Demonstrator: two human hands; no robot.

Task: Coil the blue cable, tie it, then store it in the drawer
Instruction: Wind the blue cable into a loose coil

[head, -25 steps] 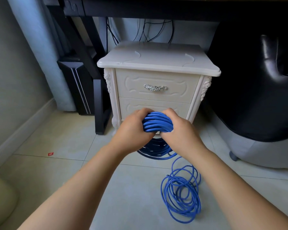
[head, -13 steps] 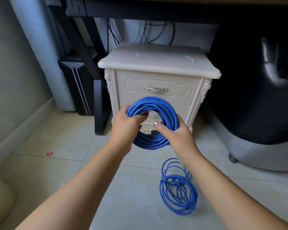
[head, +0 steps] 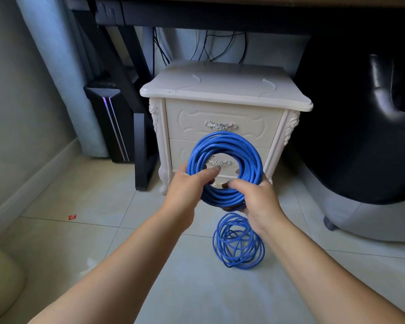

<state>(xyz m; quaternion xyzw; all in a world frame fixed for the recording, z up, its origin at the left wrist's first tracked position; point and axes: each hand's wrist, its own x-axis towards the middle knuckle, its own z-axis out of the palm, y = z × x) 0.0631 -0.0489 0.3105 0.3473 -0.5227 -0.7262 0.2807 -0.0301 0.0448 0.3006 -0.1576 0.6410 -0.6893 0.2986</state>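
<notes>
As the blue cable (head: 222, 143) stands coiled, left hand (head: 185, 190) and right hand (head: 257, 199) clamp it.

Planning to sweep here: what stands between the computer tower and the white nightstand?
A black desk leg stands between them, as the head view shows.

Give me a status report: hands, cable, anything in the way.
Left grip and right grip both on the coiled blue cable, held upright. Loose loops on the floor, no tie seen. Drawers shut.
</notes>
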